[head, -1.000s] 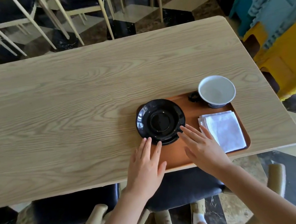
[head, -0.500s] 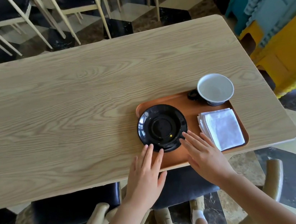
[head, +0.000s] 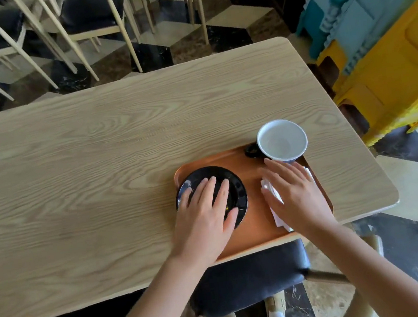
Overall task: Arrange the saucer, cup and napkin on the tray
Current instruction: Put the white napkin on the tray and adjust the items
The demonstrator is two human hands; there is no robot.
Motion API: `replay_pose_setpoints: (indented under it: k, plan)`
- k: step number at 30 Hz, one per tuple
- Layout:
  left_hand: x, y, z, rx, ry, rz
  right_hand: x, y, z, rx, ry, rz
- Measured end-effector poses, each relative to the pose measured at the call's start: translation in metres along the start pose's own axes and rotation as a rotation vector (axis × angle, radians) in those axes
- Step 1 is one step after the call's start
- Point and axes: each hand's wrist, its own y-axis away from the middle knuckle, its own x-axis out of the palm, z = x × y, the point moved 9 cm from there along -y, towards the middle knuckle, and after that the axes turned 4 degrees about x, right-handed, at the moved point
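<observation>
An orange tray (head: 256, 213) lies at the near right of the wooden table. A black saucer (head: 236, 185) rests on the tray's left end, overhanging its left rim. My left hand (head: 204, 212) lies flat over the saucer, fingers spread. A cup (head: 282, 140), white inside with a dark handle on its left, stands at the tray's far right corner. A folded white napkin (head: 274, 197) lies on the tray's right side, mostly hidden under my right hand (head: 295, 195), which is flat on it with fingertips close to the cup.
The light wooden table (head: 98, 173) stretches left and away from the tray. A dark-cushioned chair (head: 247, 278) sits under the near edge. Stacked chairs (head: 57, 26) stand beyond the table. Yellow and blue plastic crates (head: 386, 41) stand to the right.
Both hands moved forward from the tray's near edge: the left now covers the saucer, the right covers the napkin. The saucer sits slightly nearer on the tray.
</observation>
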Motion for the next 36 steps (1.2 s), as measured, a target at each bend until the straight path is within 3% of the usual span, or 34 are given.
replay_pose_setpoints:
  k: [4,12,21,27,36]
  plan:
    - [0.008,-0.083,-0.012,0.030,-0.033,-0.046,-0.011,-0.043,-0.067,0.224,0.084,0.006]
    - [0.055,-0.158,-0.028,-0.095,0.068,0.172,0.006,-0.065,-0.128,0.475,-0.010,0.228]
    - [0.080,-0.148,0.005,-0.420,0.808,0.123,0.011,-0.062,-0.141,0.617,-0.386,0.193]
    - [0.074,-0.134,0.014,-0.420,0.887,0.116,0.018,-0.059,-0.140,0.647,-0.515,0.198]
    - [0.070,-0.111,0.025,-0.469,0.861,0.083,0.024,-0.059,-0.122,0.559,-0.475,0.236]
